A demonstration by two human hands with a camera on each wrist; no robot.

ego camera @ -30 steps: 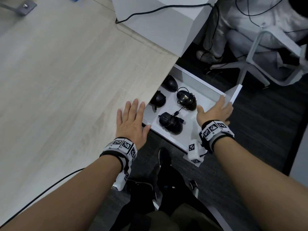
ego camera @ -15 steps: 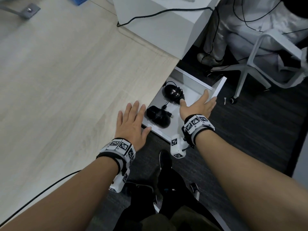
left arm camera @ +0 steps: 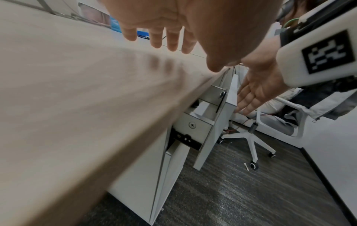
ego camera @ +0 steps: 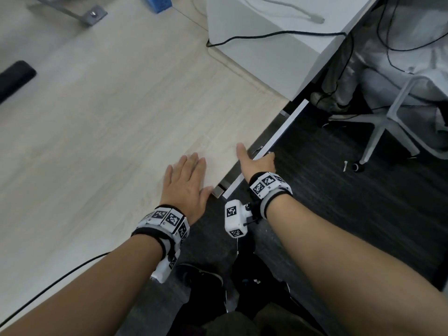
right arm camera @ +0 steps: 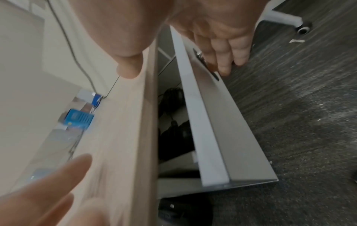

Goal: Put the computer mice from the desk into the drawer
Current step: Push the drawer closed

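Note:
The white drawer front [ego camera: 281, 132] stands almost flush under the wooden desk [ego camera: 109, 117], leaving a narrow gap. My right hand [ego camera: 257, 163] presses on it with straight fingers [right arm camera: 222, 45], thumb over the desk edge. The left wrist view shows that right hand [left arm camera: 257, 91] flat against the drawer front [left arm camera: 218, 122]. Black mice [right arm camera: 173, 130] show as dark shapes in the gap behind the drawer front [right arm camera: 222, 130]; in the head view they are hidden. My left hand [ego camera: 184, 180] lies flat and open on the desk by its edge, holding nothing.
A white box [ego camera: 266, 57] with a black cable sits on the desk's far right. A blue box [ego camera: 157, 3], a metal bracket [ego camera: 92, 16] and a black object [ego camera: 14, 76] lie further off. A white office chair [ego camera: 378, 127] stands on the dark floor to the right.
My right hand has pushed the drawer from wide open to nearly shut, and the mice have slid out of the head view. The left hand has stayed flat on the desk.

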